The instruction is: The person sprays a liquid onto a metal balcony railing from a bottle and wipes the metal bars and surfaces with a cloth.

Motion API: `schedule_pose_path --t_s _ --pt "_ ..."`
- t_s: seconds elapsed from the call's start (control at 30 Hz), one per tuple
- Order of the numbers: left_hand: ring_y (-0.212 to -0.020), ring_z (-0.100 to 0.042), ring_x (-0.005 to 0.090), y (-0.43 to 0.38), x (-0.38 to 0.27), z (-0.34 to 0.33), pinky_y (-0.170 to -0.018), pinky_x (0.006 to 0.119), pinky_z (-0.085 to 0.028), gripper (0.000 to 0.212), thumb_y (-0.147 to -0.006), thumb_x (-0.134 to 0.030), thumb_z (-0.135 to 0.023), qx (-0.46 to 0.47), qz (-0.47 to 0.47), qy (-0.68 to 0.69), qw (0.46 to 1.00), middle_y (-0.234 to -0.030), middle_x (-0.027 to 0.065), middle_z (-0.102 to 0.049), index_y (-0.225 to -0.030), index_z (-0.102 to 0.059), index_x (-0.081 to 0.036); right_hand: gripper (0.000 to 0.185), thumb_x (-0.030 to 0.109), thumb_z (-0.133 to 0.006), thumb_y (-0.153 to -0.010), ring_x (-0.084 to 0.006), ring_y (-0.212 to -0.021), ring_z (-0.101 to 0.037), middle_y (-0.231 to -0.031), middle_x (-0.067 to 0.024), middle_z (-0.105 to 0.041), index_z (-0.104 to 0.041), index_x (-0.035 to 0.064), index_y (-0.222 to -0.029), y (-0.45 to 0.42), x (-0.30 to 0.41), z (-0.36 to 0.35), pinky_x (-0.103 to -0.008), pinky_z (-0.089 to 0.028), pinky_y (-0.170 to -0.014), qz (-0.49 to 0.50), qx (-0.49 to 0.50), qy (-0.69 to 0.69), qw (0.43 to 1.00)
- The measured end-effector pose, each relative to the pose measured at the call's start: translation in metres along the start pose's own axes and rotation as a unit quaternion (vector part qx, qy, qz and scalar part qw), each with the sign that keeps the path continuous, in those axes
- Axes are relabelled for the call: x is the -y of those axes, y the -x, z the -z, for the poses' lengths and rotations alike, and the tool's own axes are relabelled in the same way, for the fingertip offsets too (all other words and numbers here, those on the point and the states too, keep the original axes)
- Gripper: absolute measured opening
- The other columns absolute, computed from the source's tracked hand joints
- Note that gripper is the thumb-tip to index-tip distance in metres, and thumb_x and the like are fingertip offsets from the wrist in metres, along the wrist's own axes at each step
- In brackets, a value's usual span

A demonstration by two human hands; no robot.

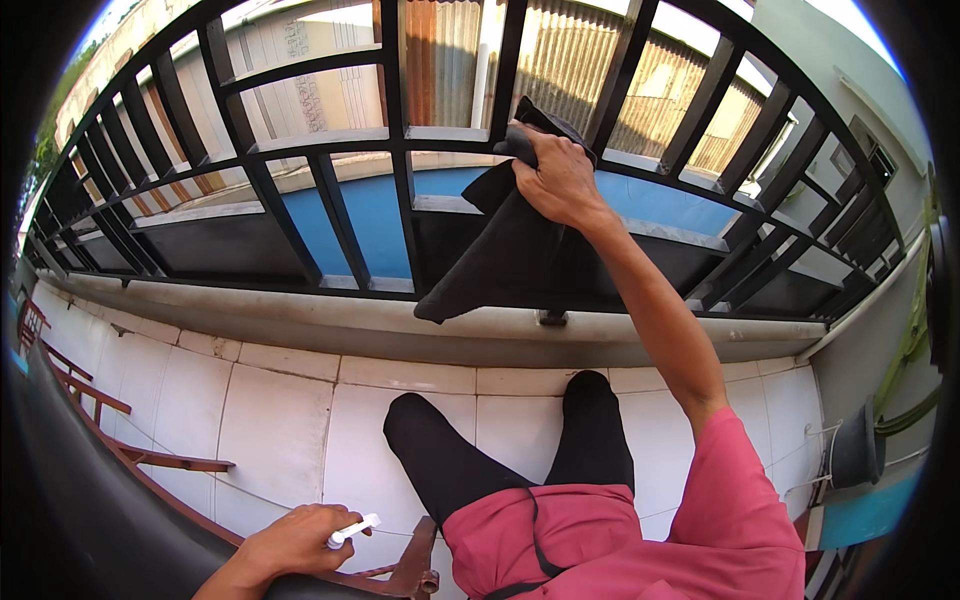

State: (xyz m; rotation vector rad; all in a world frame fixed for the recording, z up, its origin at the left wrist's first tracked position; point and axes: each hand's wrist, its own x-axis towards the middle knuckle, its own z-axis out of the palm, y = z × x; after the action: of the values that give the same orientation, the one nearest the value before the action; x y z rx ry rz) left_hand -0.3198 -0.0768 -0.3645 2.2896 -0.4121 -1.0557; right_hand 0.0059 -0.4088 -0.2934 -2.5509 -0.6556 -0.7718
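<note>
My right hand (559,176) grips a dark grey cloth (506,251) against the bars of a black metal railing (454,142). The cloth hangs down in front of the railing's lower panel, and a bunched part of it sticks out above my fingers. At the lower left, my left hand (304,540) is closed around a small white plastic object (354,531), perhaps a bottle or its spray head; most of it is hidden in my fingers. That hand is beside the dark padded seat or backrest with a reddish-brown metal frame (416,559).
White floor tiles (277,405) run up to a low concrete ledge (247,307) under the railing. Reddish-brown metal legs (176,459) stand at the left. A dark plant pot (856,446) hangs at the right wall. Corrugated sheets (566,60) stand beyond the railing.
</note>
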Motion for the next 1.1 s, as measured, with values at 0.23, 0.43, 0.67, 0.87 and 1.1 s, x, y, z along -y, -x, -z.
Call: schedule_pose_path --t_s 0.23,0.43,0.67,0.87,1.1 --pt "-0.081 -0.063 0.0328 0.001 0.003 -0.001 -0.076 0.039 -0.051 0.032 -0.080 -0.011 -0.057 0.007 0.011 -0.010 1.000 -0.098 0.0177 -0.067 -0.110 -0.066 -0.005 0.059 0.011 -0.061 -0.078 -0.0350 -0.115 -0.058 -0.133 -0.0172 -0.056 -0.050 0.0045 -0.136 0.034 -0.015 -0.005 -0.0420 -0.047 -0.098 0.067 -0.085 0.082 0.991" --pt "-0.084 -0.063 0.0336 -0.002 0.001 -0.004 -0.078 0.039 -0.051 0.030 -0.080 -0.010 -0.058 -0.021 0.027 0.030 0.999 -0.101 0.0179 -0.067 -0.108 -0.067 -0.005 0.051 0.007 -0.059 -0.088 -0.0255 -0.113 -0.062 -0.137 -0.0152 -0.054 -0.049 0.0024 -0.137 0.080 -0.031 0.003 -0.0321 -0.054 -0.086 -0.003 -0.311 -0.084 0.947" --pt "-0.084 -0.063 0.0367 -0.005 0.036 -0.031 -0.076 0.041 -0.050 0.028 -0.073 -0.001 -0.061 -0.187 -0.111 -0.008 0.976 -0.094 0.0195 -0.068 -0.101 -0.067 -0.003 0.032 0.025 -0.054 -0.100 -0.0137 -0.081 -0.064 -0.092 -0.0071 -0.068 -0.059 -0.0037 -0.113 0.041 -0.041 -0.008 -0.0265 -0.050 -0.074 -0.054 -0.379 -0.486 0.785" --pt "-0.084 -0.063 0.0361 -0.008 0.036 -0.030 -0.075 0.040 -0.050 0.028 -0.074 -0.002 -0.060 -0.162 -0.105 -0.020 0.981 -0.094 0.0198 -0.068 -0.101 -0.067 -0.003 0.029 0.025 -0.056 -0.092 -0.0292 -0.080 -0.066 -0.078 -0.0144 -0.067 -0.065 -0.0031 -0.094 -0.011 -0.031 0.018 -0.0383 -0.048 -0.077 -0.195 -0.334 -0.343 0.856" --pt "-0.082 -0.064 0.0335 -0.006 0.031 -0.026 -0.074 0.039 -0.049 0.028 -0.075 -0.001 -0.059 -0.145 -0.080 0.007 0.986 -0.093 0.0198 -0.068 -0.102 -0.067 -0.001 0.034 0.028 -0.059 -0.085 -0.0377 -0.082 -0.069 -0.080 -0.0231 -0.068 -0.065 -0.0055 -0.084 -0.083 -0.017 0.108 -0.0446 -0.052 -0.078 -0.213 -0.359 -0.235 0.877"
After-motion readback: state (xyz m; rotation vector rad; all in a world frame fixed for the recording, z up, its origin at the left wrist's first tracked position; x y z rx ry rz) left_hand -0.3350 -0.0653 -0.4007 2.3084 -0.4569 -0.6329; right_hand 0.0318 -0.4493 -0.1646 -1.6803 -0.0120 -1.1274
